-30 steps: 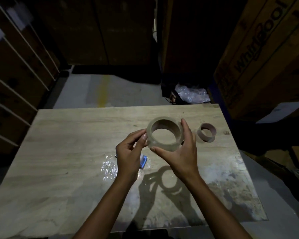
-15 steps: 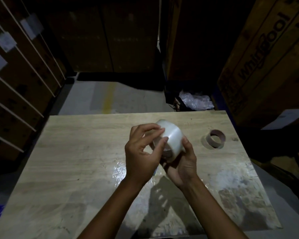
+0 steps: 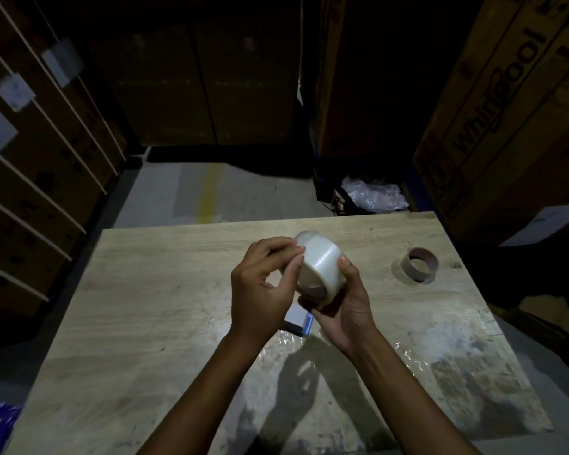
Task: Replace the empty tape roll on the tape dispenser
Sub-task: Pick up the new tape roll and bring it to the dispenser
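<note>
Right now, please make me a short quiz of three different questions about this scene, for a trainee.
1. True or false: the empty core lies on the table, to the right of both hands.
2. Which hand supports the new tape roll from below?
A. left hand
B. right hand
3. Fill in: the left hand's fingertips work at the roll's ____ edge.

Key: 1 true; 2 B; 3 upper left.

At the centre of the frame, 2 hands hold a clear tape roll above the wooden surface. The right hand cups it from below; the left hand sets its fingers on its upper left edge. An empty cardboard core lies at right. A blue-edged object shows under the hands.
</note>
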